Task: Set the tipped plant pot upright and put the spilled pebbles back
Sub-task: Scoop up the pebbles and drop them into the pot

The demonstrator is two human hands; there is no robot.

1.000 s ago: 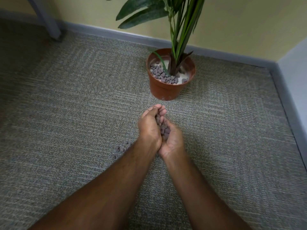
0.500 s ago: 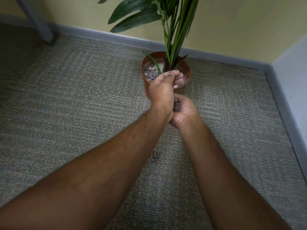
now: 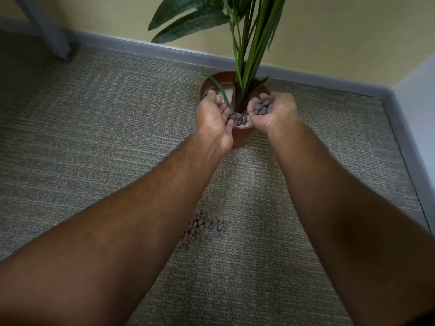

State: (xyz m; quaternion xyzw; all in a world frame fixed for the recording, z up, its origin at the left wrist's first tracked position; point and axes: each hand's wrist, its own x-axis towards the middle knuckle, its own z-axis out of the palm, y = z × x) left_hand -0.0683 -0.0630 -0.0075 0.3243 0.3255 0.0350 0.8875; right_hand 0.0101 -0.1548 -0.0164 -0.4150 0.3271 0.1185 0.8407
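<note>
Hands have parted over the upright pot (image 3: 243, 137): left hand (image 3: 215, 116) now open and tipped inward, apparently emptied; right hand (image 3: 273, 111) cupped, holding pebbles (image 3: 261, 107) above the rim. More pebbles on the carpet (image 3: 202, 228) need another scoop.

Terracotta-brown plant pot (image 3: 242, 137), white filler inside. Pebbles (image 3: 261, 107) grey-purple, same as spilled pile (image 3: 203, 228). Leaves (image 3: 188, 22) dark green, mottled. Carpet (image 3: 94, 142) grey-beige w/ ribbed weave. Wall (image 3: 341, 38) yellow; baseboard (image 3: 164, 51) grey-blue.
</note>
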